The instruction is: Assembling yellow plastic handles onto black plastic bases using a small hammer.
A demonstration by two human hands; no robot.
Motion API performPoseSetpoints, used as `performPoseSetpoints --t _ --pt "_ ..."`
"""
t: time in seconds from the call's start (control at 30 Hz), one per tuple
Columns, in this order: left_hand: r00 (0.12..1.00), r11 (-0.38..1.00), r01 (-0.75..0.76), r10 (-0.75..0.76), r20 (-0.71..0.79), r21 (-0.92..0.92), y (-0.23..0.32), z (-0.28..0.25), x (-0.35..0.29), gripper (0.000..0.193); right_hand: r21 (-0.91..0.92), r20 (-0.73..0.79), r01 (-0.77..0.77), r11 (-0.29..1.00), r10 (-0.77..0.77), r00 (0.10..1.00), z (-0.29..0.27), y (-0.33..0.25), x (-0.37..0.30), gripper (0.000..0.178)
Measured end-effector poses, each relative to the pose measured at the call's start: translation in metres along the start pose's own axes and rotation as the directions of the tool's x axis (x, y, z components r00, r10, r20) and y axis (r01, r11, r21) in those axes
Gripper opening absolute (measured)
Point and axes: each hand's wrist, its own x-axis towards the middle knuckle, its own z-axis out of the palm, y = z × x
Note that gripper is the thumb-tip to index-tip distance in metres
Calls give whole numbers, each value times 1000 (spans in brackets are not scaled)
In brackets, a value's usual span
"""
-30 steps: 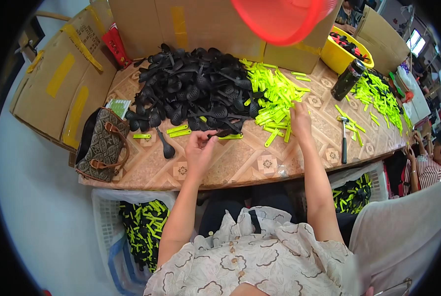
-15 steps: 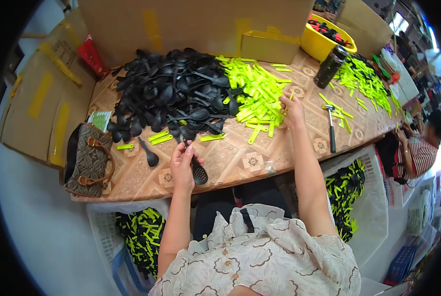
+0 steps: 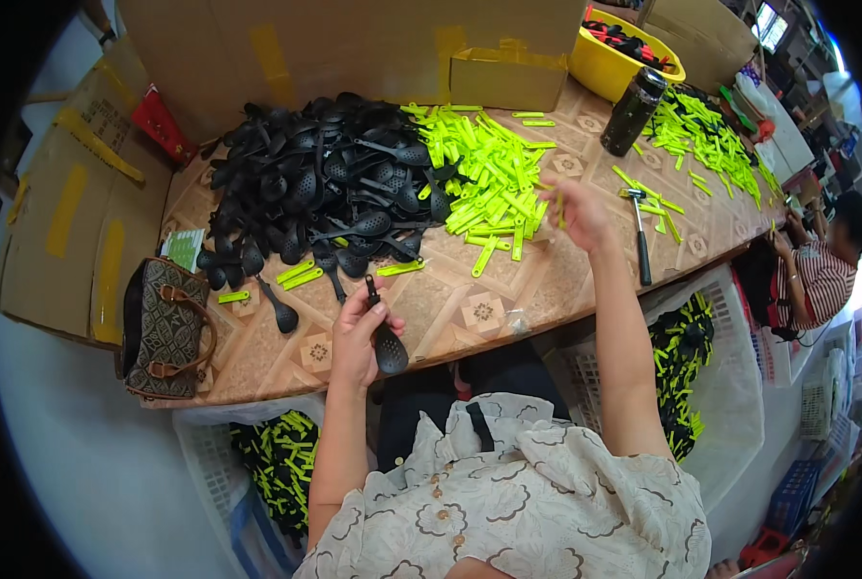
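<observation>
My left hand [image 3: 356, 338] is closed round a black slotted spoon [image 3: 390, 349] near the table's front edge. The spoon's perforated bowl points down toward me and its short stem sticks up past my fingers. To the right, my right hand [image 3: 578, 214], a little blurred, pinches a lime-green plastic handle [image 3: 560, 206] just right of a heap of similar lime-green handles [image 3: 494, 179]. Left of that heap lies a large pile of black slotted spoons [image 3: 305, 179]. Several loose green handles [image 3: 301, 275] and a single black spoon [image 3: 278, 307] rest in front of the pile.
A hammer [image 3: 641, 236] and a dark flask [image 3: 634, 111] stand right of my right hand. A yellow tub [image 3: 595, 66] and cardboard walls [image 3: 354, 48] line the back. A patterned handbag [image 3: 166, 333] sits at left. Filled crates [image 3: 204, 454] flank my legs. A co-worker [image 3: 817, 275] sits at far right.
My right hand has turned and drawn slightly away from the green heap, with a handle in its fingers. My left hand has tilted the spoon a little. The whole view has shifted slightly.
</observation>
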Motion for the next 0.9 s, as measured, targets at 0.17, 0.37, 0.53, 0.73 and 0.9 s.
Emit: performPoseSetpoints --t 0.17,0.37,0.53,0.73,0.9 --pt "997 990 80 -78 -16 115 -3 9 -3 40 -624 131 -78 777 203 970 31 24 -8 22" --pt "998 991 54 -57 20 118 -11 13 -4 41 -183 -82 -130 975 116 990 25 21 15 19" --pt "991 988 129 -126 -41 79 -16 21 -2 39 -535 418 -139 833 404 814 48 25 -27 26" --pt "980 977 199 -197 31 -81 -14 33 2 40 -484 -57 14 875 -47 997 42 36 1 25" --pt "981 955 192 -188 40 -224 -14 34 -1 41 -218 -180 -56 974 17 984 30 30 -7 24"
